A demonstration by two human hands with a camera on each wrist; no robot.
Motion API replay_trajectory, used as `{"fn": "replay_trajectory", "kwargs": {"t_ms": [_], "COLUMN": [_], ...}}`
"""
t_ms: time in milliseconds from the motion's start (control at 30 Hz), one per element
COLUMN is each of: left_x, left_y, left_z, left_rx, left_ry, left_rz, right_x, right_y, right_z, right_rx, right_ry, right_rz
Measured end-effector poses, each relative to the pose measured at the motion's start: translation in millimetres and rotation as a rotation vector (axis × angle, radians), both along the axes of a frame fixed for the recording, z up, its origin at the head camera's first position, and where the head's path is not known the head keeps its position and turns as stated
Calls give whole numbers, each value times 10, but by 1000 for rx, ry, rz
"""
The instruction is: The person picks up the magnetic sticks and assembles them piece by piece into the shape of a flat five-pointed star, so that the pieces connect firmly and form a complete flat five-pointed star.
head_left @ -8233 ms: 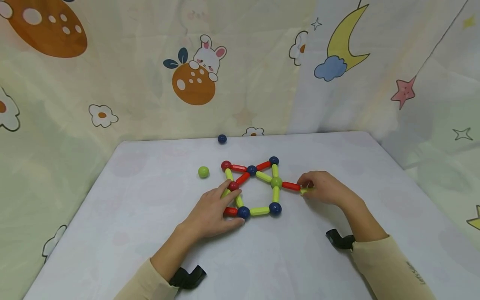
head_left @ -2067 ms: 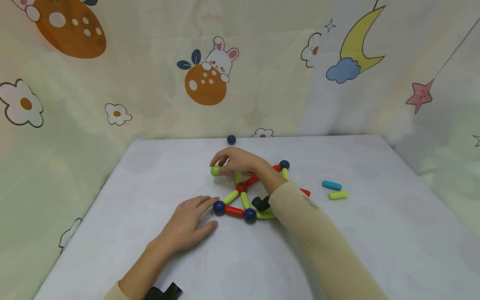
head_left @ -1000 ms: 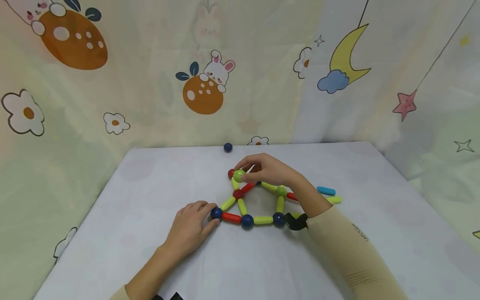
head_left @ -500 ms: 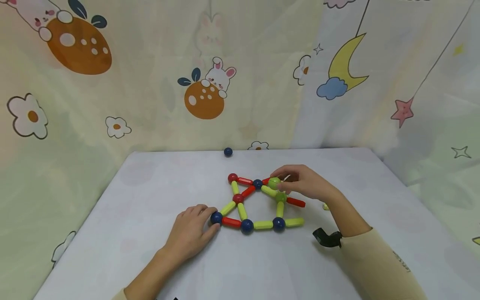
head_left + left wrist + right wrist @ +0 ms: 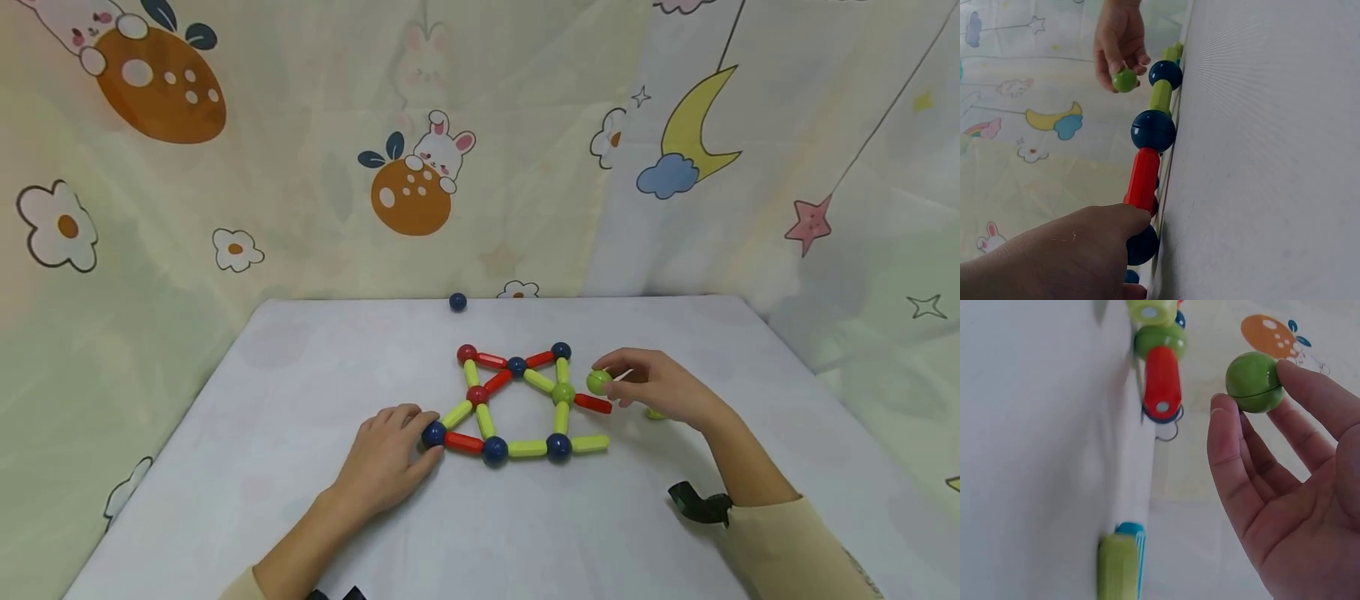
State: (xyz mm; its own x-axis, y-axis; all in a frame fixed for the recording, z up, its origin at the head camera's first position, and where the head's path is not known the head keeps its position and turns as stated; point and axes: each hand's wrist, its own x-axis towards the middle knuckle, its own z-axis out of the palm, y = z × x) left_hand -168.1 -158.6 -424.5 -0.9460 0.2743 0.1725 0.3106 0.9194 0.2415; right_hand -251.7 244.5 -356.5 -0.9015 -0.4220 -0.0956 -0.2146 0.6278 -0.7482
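A flat frame of magnetic sticks and balls lies on the white table (image 5: 375, 533). My left hand (image 5: 386, 458) holds the dark blue ball (image 5: 433, 434) at its left corner between thumb and fingers. In the right wrist view, my right hand (image 5: 1300, 506) pinches a green ball (image 5: 1254, 382) between thumb and fingertips, raised off the tabletop. That ball is close to the free end of a red stick (image 5: 593, 404), which points right from the frame's green ball (image 5: 563, 394). Below it, a light green stick (image 5: 590, 444) sticks out from a blue ball (image 5: 558, 447).
A loose dark blue ball (image 5: 457, 302) sits at the table's back edge. Beside my right hand lie a loose light green stick (image 5: 1118, 565) and a blue stick (image 5: 1139, 553), mostly hidden in the head view. A patterned cloth (image 5: 300, 150) hangs behind.
My right hand earlier held a light green stick, later picked up the green ball left of the frame and carried it rightward across. My left hand has shifted to the corner ball and stays there.
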Motion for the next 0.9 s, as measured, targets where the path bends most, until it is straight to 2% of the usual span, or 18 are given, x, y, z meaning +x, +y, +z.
{"fn": "replay_trajectory", "kwargs": {"t_ms": [133,400,700,900], "left_x": [2,1,-38,-100], "left_y": [1,-1,59,177], "left_z": [3,14,-12,-35], "left_rx": [-4,4,44,111], "left_ry": [6,-11,-25,-44], "left_rz": [-8,-5,-14,-103], "right_x": [71,168,205,192], "right_y": [120,239,279,212], "right_z": [-73,-168,-257,-330], "right_rx": [23,63,57,48], "right_ry": [-33,-55,-116,-112], "right_rz": [-37,-56,-84,-93]}}
